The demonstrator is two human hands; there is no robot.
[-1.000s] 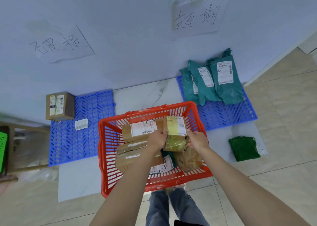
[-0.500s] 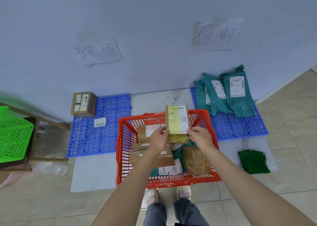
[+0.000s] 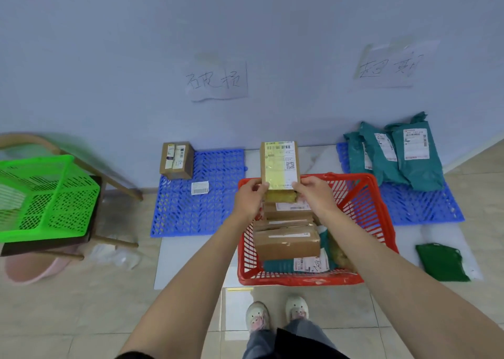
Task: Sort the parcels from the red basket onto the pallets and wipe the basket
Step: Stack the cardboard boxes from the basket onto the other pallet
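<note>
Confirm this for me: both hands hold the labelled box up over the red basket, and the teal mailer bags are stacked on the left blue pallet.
One detail is wrong. The head view shows the teal mailer bags on the right blue pallet, not the left; the left blue pallet carries a small cardboard box. The rest holds: left hand and right hand hold the labelled box over the red basket.

The small taped parcel [image 3: 280, 166], which a second ago sits low in the red basket [image 3: 381, 217] among the other boxes, is now lifted clear above the basket's far rim, upright with its label facing the camera. The left hand [image 3: 249, 199] and right hand [image 3: 316, 195] have risen with it and now pinch its lower corners from either side, above the basket's far end.
</note>
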